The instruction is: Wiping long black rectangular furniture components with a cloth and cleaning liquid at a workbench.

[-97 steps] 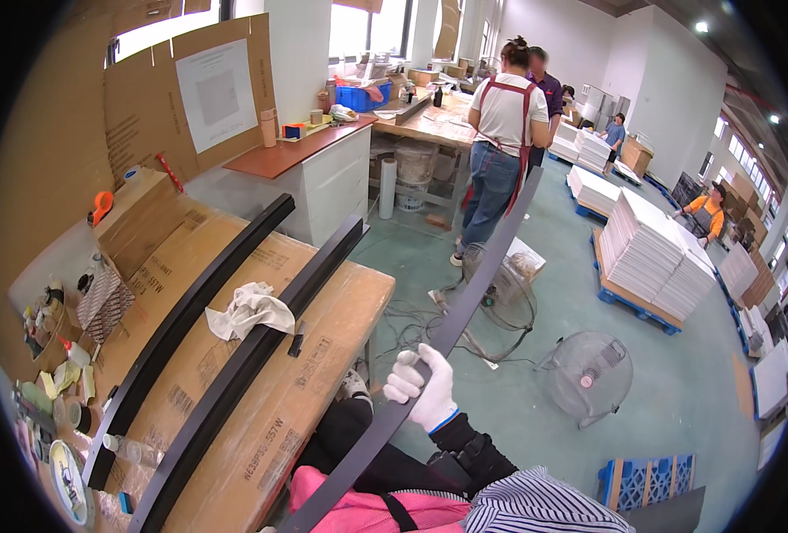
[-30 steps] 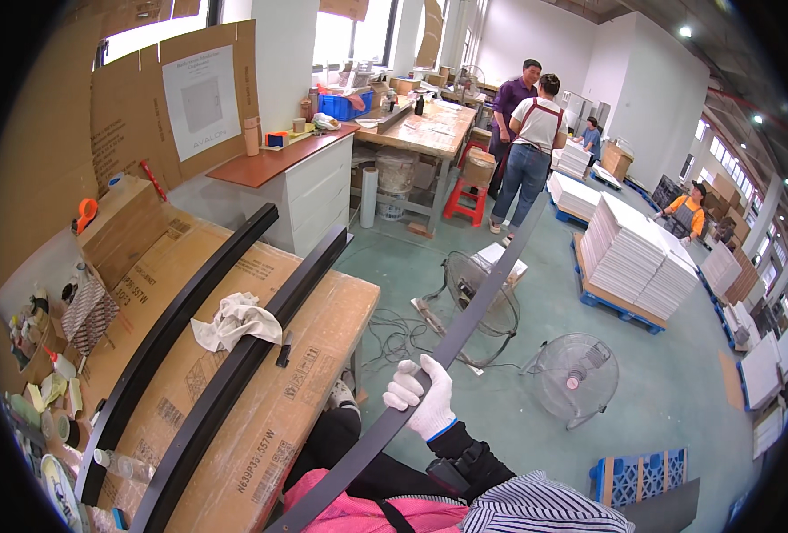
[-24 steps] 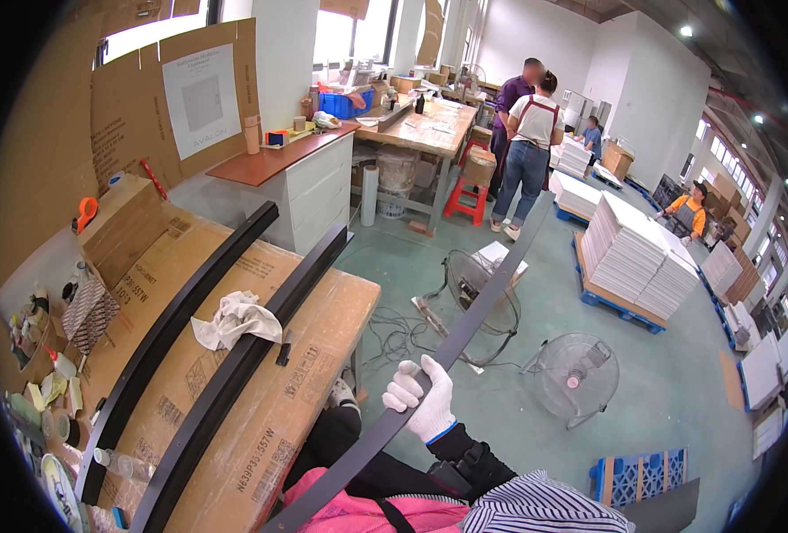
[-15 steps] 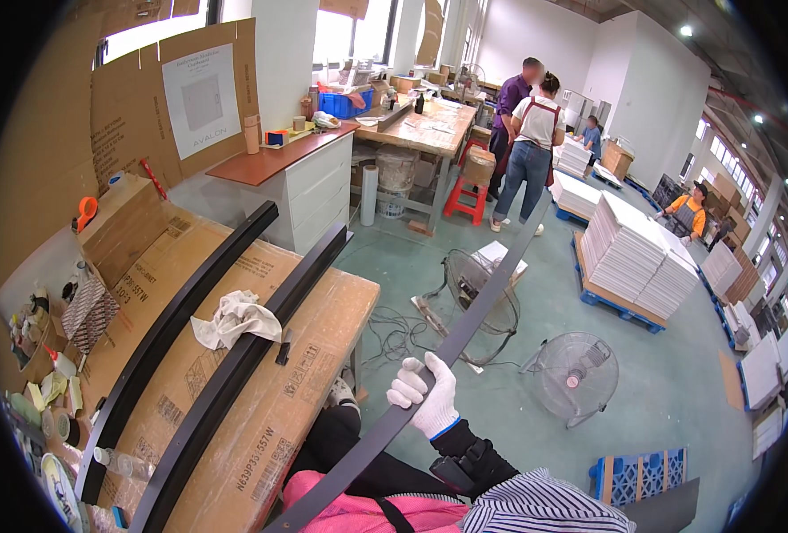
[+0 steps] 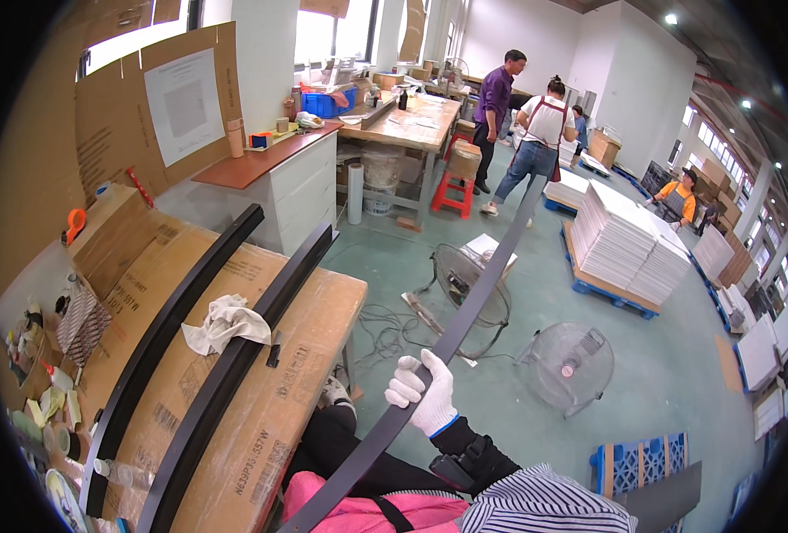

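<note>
R fingers [image 5: 403, 383] grip — flat, dk-gry strip [image 5: 471, 311]

At seven o'clock the lower edge cuts off the long, flat dark-grey strip [image 5: 458, 330]; the white-gloved right hand [image 5: 434, 404] hides a stretch. A crumpled off-white cloth [image 5: 227, 324] covers part of the nearer black rail [image 5: 203, 417]. Toward ten o'clock, print on a white paper sheet [image 5: 185, 107] is blurred.

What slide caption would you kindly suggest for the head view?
The gloved right hand grips a long dark strip beside a cardboard-covered table bearing two black rails.
</note>
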A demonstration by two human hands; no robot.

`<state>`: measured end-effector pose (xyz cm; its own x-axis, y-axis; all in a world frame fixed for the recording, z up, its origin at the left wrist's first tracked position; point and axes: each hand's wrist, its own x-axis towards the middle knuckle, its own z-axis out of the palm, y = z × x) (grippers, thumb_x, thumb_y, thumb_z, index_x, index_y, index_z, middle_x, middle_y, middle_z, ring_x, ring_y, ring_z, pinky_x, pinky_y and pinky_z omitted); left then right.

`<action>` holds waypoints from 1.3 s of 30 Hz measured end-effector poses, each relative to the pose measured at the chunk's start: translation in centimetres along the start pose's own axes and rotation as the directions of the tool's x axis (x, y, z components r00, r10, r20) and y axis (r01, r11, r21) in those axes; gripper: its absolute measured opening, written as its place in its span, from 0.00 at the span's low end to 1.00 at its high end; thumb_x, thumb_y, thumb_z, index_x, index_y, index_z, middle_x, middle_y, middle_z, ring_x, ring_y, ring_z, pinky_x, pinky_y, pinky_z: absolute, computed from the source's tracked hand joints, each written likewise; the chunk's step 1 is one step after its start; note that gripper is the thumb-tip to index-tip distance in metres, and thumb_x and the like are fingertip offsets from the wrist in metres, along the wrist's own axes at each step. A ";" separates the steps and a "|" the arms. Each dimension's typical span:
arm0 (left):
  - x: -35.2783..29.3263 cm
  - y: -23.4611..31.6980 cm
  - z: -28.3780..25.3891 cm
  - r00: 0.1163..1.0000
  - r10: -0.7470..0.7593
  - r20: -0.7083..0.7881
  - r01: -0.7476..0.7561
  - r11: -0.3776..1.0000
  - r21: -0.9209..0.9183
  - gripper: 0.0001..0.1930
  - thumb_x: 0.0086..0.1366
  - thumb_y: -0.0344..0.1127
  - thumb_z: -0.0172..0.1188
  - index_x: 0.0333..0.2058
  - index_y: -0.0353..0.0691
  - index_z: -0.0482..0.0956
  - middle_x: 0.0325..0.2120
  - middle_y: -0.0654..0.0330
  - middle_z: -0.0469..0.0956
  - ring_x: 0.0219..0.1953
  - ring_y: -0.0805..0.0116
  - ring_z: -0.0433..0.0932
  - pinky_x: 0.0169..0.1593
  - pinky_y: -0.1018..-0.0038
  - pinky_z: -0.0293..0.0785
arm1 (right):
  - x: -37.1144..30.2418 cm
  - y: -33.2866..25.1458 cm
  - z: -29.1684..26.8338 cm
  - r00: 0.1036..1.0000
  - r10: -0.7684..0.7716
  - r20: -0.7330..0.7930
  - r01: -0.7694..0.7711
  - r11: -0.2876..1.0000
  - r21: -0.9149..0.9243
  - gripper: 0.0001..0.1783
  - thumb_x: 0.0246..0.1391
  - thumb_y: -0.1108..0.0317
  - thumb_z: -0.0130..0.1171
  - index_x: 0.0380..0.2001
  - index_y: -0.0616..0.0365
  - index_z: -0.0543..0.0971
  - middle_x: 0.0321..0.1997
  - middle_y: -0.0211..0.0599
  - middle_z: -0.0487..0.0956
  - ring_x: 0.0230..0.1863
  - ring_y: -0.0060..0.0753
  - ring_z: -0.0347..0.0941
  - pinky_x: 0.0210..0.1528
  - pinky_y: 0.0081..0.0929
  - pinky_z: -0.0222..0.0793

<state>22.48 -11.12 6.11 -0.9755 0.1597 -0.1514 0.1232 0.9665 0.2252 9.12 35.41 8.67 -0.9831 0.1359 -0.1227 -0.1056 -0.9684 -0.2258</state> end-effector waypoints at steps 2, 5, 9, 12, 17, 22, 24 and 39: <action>0.2 0.2 0.2 1.000 0.005 0.003 -0.005 1.000 0.014 0.16 0.68 0.37 0.58 0.54 0.50 0.76 0.27 0.45 0.83 0.28 0.39 0.84 0.33 0.46 0.78 | -0.1 -0.1 0.0 1.000 -0.003 0.000 0.003 1.000 0.003 0.29 0.73 0.48 0.43 0.32 0.58 0.84 0.12 0.18 0.52 0.12 0.23 0.50 0.20 0.29 0.51; 0.0 0.4 1.0 0.997 -0.075 -0.036 0.079 0.989 0.122 0.13 0.68 0.37 0.59 0.51 0.47 0.76 0.26 0.48 0.84 0.28 0.41 0.84 0.33 0.45 0.78 | -0.1 0.2 0.0 1.000 -0.008 0.012 0.008 1.000 0.006 0.28 0.72 0.48 0.44 0.32 0.58 0.83 0.12 0.18 0.52 0.13 0.23 0.49 0.21 0.28 0.51; 0.9 0.2 1.3 0.988 -0.155 0.022 0.150 0.977 0.152 0.13 0.66 0.38 0.62 0.48 0.46 0.75 0.28 0.46 0.84 0.31 0.39 0.85 0.36 0.45 0.79 | -0.4 0.2 0.5 0.999 -0.034 0.022 0.034 0.999 -0.003 0.27 0.72 0.48 0.43 0.32 0.57 0.82 0.13 0.18 0.52 0.13 0.23 0.49 0.21 0.29 0.52; 1.3 1.5 0.3 0.967 -0.235 0.098 0.217 0.961 0.170 0.16 0.64 0.39 0.65 0.47 0.43 0.75 0.32 0.44 0.84 0.36 0.38 0.85 0.41 0.45 0.79 | -0.3 0.1 0.4 1.000 -0.029 0.010 0.029 1.000 0.002 0.27 0.72 0.48 0.44 0.32 0.56 0.83 0.13 0.18 0.52 0.13 0.23 0.49 0.21 0.29 0.52; 1.4 2.2 -0.2 0.937 -0.320 0.142 0.293 0.939 0.179 0.17 0.62 0.38 0.67 0.47 0.41 0.75 0.35 0.44 0.85 0.40 0.38 0.85 0.45 0.46 0.79 | -0.3 0.2 0.1 0.999 -0.034 -0.010 0.034 0.999 0.003 0.26 0.72 0.49 0.44 0.32 0.55 0.82 0.13 0.18 0.52 0.13 0.23 0.49 0.21 0.29 0.53; 1.3 2.2 0.0 0.923 -0.350 0.158 0.311 0.923 0.226 0.16 0.61 0.38 0.67 0.46 0.42 0.77 0.36 0.44 0.85 0.40 0.40 0.86 0.45 0.46 0.80 | 0.0 0.0 -0.5 1.000 -0.027 -0.014 0.027 1.000 0.003 0.26 0.73 0.49 0.44 0.32 0.55 0.82 0.13 0.18 0.51 0.13 0.22 0.50 0.21 0.30 0.54; 1.4 2.0 0.1 0.927 -0.343 0.154 0.300 0.922 0.244 0.15 0.61 0.38 0.66 0.45 0.42 0.78 0.35 0.45 0.86 0.40 0.41 0.86 0.44 0.46 0.81 | -0.1 0.1 -0.6 0.999 -0.036 -0.024 0.036 0.999 -0.014 0.26 0.73 0.49 0.44 0.32 0.55 0.82 0.13 0.17 0.51 0.13 0.22 0.50 0.21 0.30 0.54; 7.2 -11.1 10.3 0.995 0.068 -0.079 -0.041 0.952 0.303 0.11 0.63 0.38 0.57 0.35 0.38 0.83 0.30 0.42 0.85 0.36 0.40 0.86 0.40 0.47 0.81 | -1.5 -3.2 0.9 0.969 -0.245 -0.031 0.242 0.967 -0.084 0.25 0.74 0.47 0.45 0.34 0.53 0.81 0.13 0.16 0.51 0.13 0.21 0.49 0.20 0.28 0.51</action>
<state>16.01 -18.60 -7.38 -0.9762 0.2087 -0.0588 0.2127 0.9745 -0.0712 10.79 38.12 10.49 -0.9221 0.3755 -0.0933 -0.3273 -0.8857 -0.3293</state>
